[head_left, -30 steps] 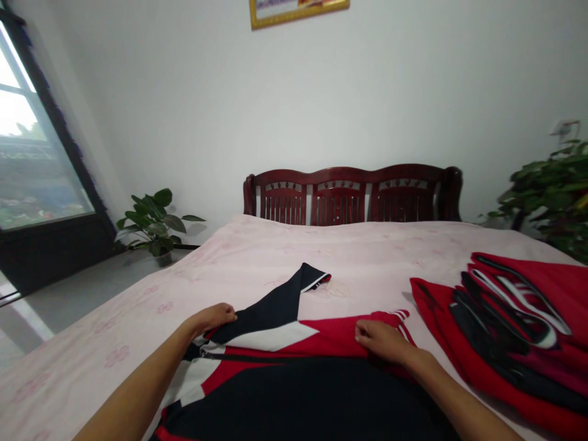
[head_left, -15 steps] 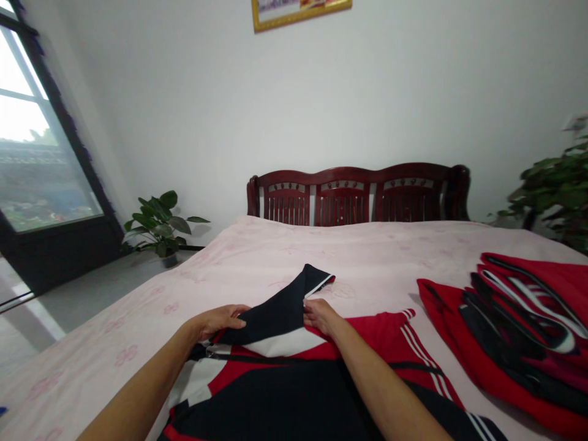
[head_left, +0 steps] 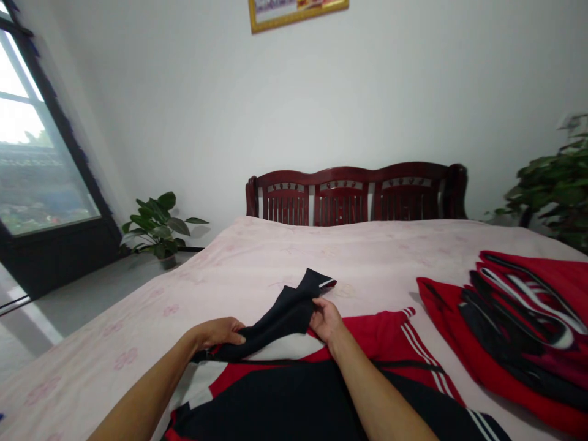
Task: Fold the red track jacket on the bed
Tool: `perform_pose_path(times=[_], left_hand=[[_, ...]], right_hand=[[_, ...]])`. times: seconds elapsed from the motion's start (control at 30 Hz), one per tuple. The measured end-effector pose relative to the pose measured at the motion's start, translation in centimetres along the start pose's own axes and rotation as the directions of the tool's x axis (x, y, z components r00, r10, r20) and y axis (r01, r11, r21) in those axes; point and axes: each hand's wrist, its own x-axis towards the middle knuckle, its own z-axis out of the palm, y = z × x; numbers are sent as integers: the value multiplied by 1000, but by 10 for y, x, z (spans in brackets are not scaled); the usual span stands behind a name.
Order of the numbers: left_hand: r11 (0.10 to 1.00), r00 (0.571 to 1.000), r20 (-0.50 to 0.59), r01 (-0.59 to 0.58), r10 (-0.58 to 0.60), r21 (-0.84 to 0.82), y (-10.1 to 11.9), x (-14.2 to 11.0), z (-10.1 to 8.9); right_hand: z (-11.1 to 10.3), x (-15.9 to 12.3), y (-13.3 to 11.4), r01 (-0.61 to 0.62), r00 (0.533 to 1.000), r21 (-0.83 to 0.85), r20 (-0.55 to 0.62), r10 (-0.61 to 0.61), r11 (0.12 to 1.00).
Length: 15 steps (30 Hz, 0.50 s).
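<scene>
"Pink bedspread, dark wooden headboard behind it. Where's the jacket on your head view?"
"I see it spread out in the foreground, left of the folded clothes."
"Fingers?"
"My left hand pinches the navy sleeve at its near end; my right hand grips its edge, closer to the cuff."
</scene>
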Motion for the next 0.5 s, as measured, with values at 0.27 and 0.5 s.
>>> perform_pose_path(times=[0.27, 0.5], left_hand=[[985, 999, 30, 29, -34, 168, 4, 5, 2], [948, 999, 21, 40, -49, 317, 5, 3, -3]], right_hand=[[12, -10, -7, -69, 997, 29, -28, 70, 997], [-10, -48, -40, 283, 948, 262, 69, -310, 923]])
